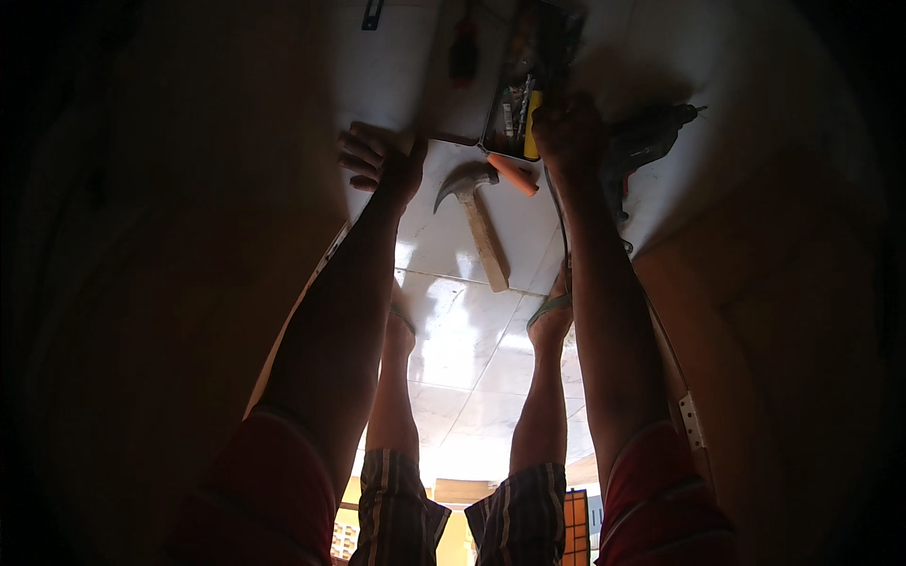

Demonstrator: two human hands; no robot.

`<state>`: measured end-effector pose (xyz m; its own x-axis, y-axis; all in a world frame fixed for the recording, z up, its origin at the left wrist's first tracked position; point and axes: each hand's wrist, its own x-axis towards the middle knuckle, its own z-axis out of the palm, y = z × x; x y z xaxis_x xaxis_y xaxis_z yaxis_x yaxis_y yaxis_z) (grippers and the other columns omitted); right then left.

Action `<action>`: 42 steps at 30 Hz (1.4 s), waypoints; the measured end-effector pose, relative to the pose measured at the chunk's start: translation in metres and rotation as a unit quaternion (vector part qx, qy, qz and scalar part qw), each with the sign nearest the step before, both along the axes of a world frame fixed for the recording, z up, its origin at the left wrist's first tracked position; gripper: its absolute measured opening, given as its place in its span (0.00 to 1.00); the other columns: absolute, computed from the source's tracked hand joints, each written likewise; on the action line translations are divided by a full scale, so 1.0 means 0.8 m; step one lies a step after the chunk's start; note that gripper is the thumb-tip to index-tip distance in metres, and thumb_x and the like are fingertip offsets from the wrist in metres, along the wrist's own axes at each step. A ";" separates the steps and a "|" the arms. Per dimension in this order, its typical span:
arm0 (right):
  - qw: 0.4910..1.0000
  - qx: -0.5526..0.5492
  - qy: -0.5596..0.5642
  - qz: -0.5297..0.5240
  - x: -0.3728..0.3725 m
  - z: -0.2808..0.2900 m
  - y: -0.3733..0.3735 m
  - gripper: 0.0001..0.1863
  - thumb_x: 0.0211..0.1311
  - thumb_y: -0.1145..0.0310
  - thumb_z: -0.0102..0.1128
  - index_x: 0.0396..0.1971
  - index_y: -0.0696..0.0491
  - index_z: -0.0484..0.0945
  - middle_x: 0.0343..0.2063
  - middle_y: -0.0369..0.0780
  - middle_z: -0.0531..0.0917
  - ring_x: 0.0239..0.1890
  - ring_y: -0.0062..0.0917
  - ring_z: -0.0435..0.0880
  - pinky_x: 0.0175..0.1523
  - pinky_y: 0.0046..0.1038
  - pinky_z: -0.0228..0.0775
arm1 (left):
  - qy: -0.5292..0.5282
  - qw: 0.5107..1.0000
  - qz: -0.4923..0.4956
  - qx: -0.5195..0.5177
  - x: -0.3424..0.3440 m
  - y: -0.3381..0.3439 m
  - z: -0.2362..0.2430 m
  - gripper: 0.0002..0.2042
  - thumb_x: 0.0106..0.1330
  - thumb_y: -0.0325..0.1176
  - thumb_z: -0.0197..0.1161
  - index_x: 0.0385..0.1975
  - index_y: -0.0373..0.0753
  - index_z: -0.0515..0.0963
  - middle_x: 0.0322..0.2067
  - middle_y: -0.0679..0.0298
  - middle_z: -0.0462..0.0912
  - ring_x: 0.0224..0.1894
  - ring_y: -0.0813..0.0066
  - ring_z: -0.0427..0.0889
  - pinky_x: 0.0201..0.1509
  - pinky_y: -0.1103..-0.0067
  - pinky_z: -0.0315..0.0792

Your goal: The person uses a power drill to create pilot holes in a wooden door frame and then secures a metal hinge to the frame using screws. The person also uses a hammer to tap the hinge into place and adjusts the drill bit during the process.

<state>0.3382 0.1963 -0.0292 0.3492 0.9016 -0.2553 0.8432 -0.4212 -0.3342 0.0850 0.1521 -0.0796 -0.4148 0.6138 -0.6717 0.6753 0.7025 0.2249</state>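
Note:
My left hand [382, 162] has its fingers spread, with the thumb by the near left corner of a dark-edged open tool case [453, 141]. On the other side, my right hand [570, 134] is curled against the case's right rim; deep shadow hides its fingertips. Inside the right half lie a yellow-handled tool [533, 124], a marker-like white tube [508, 113] and a drill bit [522, 104]. A claw hammer [483, 231] with a wooden handle rests on the tiles between my arms. An orange handle [512, 174] lies by its head.
Right of my right hand lies a dark power drill [646, 146], its bit pointing right. A dark red-and-black object [463, 52] sits at the far side. My sandalled feet [557, 316] stand on glossy tiles [453, 368]. Wooden panel edges with a hinge [692, 420] flank my arms.

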 end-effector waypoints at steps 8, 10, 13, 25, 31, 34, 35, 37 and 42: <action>0.906 -0.128 0.371 -0.160 0.041 -0.019 0.015 0.16 0.67 0.55 0.57 0.41 0.54 0.77 0.29 0.40 0.80 0.26 0.28 0.83 0.32 0.32 0.78 | 0.027 1.000 -0.015 -0.003 -0.002 -0.006 -0.023 0.67 0.61 0.76 0.58 0.75 0.41 0.14 0.75 0.47 0.06 0.76 0.34 0.07 0.74 0.36 0.21; 0.843 -0.137 0.451 -0.260 0.050 -0.021 0.008 0.15 0.67 0.58 0.55 0.38 0.56 0.77 0.28 0.41 0.80 0.23 0.26 0.82 0.29 0.31 0.78 | 0.027 1.000 -0.012 0.000 -0.003 -0.008 -0.026 0.67 0.61 0.76 0.58 0.75 0.41 0.14 0.75 0.47 0.06 0.76 0.34 0.07 0.74 0.36 0.21; 0.835 -0.145 0.463 -0.260 0.057 -0.026 0.001 0.14 0.68 0.56 0.56 0.41 0.52 0.76 0.30 0.37 0.78 0.25 0.22 0.79 0.28 0.27 0.75 | 0.024 1.000 -0.013 -0.008 -0.004 -0.008 -0.029 0.67 0.60 0.77 0.58 0.75 0.41 0.14 0.75 0.47 0.06 0.76 0.34 0.07 0.74 0.35 0.22; 0.995 0.023 0.087 0.049 0.013 -0.031 -0.009 0.28 0.59 0.53 0.68 0.56 0.53 0.80 0.42 0.49 0.83 0.46 0.42 0.85 0.53 0.42 0.77 | 0.046 0.998 -0.033 0.014 -0.005 -0.011 -0.037 0.66 0.62 0.75 0.58 0.75 0.41 0.14 0.75 0.46 0.06 0.75 0.29 0.07 0.73 0.34 0.22; 0.996 -0.046 0.081 -0.010 0.001 -0.021 0.001 0.31 0.52 0.50 0.71 0.55 0.52 0.81 0.46 0.52 0.84 0.50 0.44 0.85 0.56 0.43 0.77 | 0.024 0.999 -0.009 0.043 -0.001 -0.012 -0.027 0.64 0.62 0.77 0.56 0.77 0.45 0.17 0.76 0.52 0.07 0.76 0.39 0.06 0.75 0.38 0.21; 0.993 -0.076 0.085 0.000 0.011 -0.013 0.007 0.31 0.52 0.51 0.71 0.53 0.53 0.81 0.46 0.53 0.84 0.50 0.44 0.85 0.56 0.43 0.77 | 0.042 0.999 -0.011 0.026 -0.001 -0.009 -0.024 0.65 0.61 0.76 0.58 0.77 0.45 0.18 0.77 0.51 0.09 0.77 0.38 0.09 0.76 0.38 0.23; 0.994 -0.078 0.082 0.011 0.014 -0.011 0.009 0.30 0.52 0.51 0.71 0.53 0.54 0.81 0.45 0.53 0.83 0.49 0.44 0.85 0.56 0.42 0.77 | 0.053 0.998 -0.013 0.021 -0.001 -0.007 -0.024 0.65 0.60 0.76 0.58 0.77 0.45 0.18 0.77 0.51 0.09 0.77 0.38 0.09 0.76 0.38 0.24; 0.987 -0.102 0.120 -0.035 0.018 -0.010 0.010 0.30 0.53 0.52 0.70 0.51 0.57 0.81 0.45 0.54 0.83 0.50 0.45 0.85 0.56 0.42 0.77 | 0.076 0.997 -0.016 0.011 -0.001 -0.004 -0.022 0.66 0.59 0.77 0.59 0.77 0.45 0.18 0.77 0.50 0.10 0.78 0.38 0.11 0.76 0.37 0.25; 0.984 -0.022 0.178 -0.024 0.026 -0.023 -0.004 0.27 0.54 0.55 0.70 0.47 0.61 0.80 0.42 0.51 0.84 0.47 0.41 0.86 0.53 0.39 0.78 | 0.015 1.000 -0.017 0.013 0.001 -0.006 -0.013 0.66 0.62 0.75 0.58 0.76 0.43 0.15 0.76 0.47 0.07 0.75 0.32 0.07 0.73 0.34 0.21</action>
